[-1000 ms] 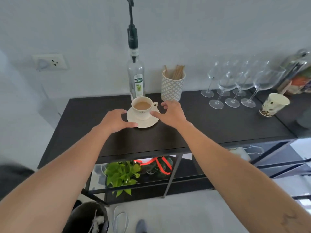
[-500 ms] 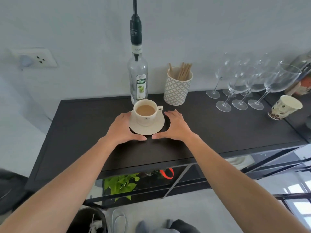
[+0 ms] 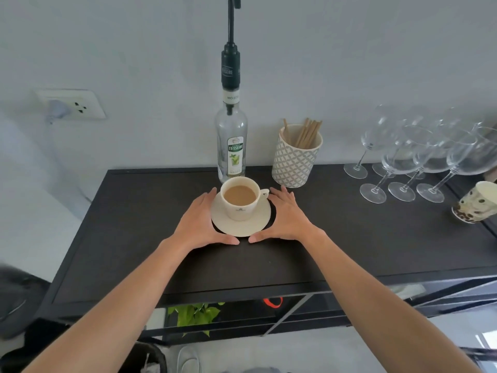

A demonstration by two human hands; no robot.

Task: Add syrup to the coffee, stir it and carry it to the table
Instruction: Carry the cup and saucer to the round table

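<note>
- A wall socket (image 3: 70,104) with a plug in it is sitting on the pale wall at far left, above and well apart from the dark shelf top (image 3: 134,224).
- The left hand (image 3: 200,224) is lying palm down on the shelf top, fingers spread and curving along the left edge of the saucer (image 3: 242,226), its thumb reaching under the near rim; whether the fingers are actually gripping the saucer cannot be told.
- The coffee cup (image 3: 240,201) is standing upright in the middle of the saucer, filled with light brown coffee, its handle pointing right; cup and saucer are sitting between the two hands, still on the shelf top.
- The syrup bottle (image 3: 231,146), clear glass with a tall black pump, is standing upright just behind the cup, against the wall.
- The right hand (image 3: 286,219) is mirroring the left, flat and open along the saucer's right edge, its thumb tip nearly meeting the left thumb in front of the saucer.
- A patterned holder (image 3: 294,162) with wooden stir sticks is standing just beyond the right hand's fingertips.
- Several wine glasses (image 3: 419,157) are standing in a cluster further right.
- A spotted paper cup (image 3: 477,208) is lying tilted at the far right edge.
</note>
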